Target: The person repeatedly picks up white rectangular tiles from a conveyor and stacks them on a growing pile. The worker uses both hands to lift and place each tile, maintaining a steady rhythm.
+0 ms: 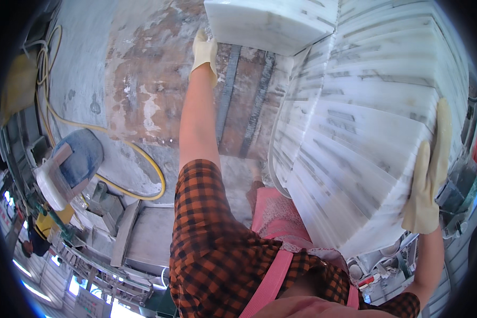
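My left hand (204, 53), in a cream rubber glove, reaches far forward to the left edge of a white grey-veined marble block (270, 29). Its fingers look drawn together around a small whitish, shiny patch that I cannot make out. On the right stands a row of white marble slabs (360, 122) with dark streaks, packed close together. My right hand (426, 180), gloved the same way, lies against the outer right side of these slabs. Its fingers are stretched out along the stone, with a gap between them.
A worn, brown-stained worktop (148, 95) has two dark strips (257, 103) across it. A yellow hose (156, 172) loops at left beside a blue and white plastic container (79, 159). A pink apron (281, 217) touches the slabs' near side. Another person (34, 238) is far left.
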The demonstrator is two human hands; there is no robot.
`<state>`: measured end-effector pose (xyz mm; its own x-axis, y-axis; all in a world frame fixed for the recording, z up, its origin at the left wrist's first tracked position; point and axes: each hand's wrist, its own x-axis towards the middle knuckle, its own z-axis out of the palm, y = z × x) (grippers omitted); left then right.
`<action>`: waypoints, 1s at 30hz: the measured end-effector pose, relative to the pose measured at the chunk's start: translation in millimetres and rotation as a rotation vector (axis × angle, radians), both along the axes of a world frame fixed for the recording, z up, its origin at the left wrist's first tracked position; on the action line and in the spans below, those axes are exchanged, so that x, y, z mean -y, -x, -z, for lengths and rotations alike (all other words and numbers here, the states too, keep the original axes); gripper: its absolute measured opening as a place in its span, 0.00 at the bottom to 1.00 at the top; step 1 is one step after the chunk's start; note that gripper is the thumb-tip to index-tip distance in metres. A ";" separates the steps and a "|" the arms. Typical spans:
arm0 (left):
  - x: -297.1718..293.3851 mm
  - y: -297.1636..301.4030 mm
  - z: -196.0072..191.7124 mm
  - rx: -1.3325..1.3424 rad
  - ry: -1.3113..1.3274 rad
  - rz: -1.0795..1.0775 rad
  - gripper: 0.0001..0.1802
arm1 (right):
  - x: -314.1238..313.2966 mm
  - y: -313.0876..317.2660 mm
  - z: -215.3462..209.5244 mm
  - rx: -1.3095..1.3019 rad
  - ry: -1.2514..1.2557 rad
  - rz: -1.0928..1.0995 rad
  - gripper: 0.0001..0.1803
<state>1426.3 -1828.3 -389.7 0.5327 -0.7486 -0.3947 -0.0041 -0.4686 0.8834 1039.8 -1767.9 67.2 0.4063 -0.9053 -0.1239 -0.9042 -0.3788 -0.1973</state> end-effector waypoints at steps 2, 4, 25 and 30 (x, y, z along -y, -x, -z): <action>11.2 -11.3 20.4 0.101 0.014 0.013 0.34 | 1.6 2.7 0.8 -0.042 -0.010 -0.009 0.29; 20.5 -19.5 34.6 -0.122 0.175 0.027 0.33 | 3.6 5.3 2.0 -0.050 -0.026 -0.016 0.30; 53.2 0.0 87.1 0.057 -0.056 0.189 0.25 | 2.9 14.7 -4.9 -0.027 -0.094 0.030 0.29; -21.0 58.0 77.0 0.497 -0.581 0.586 0.31 | -3.9 6.1 -6.9 0.045 -0.024 0.022 0.28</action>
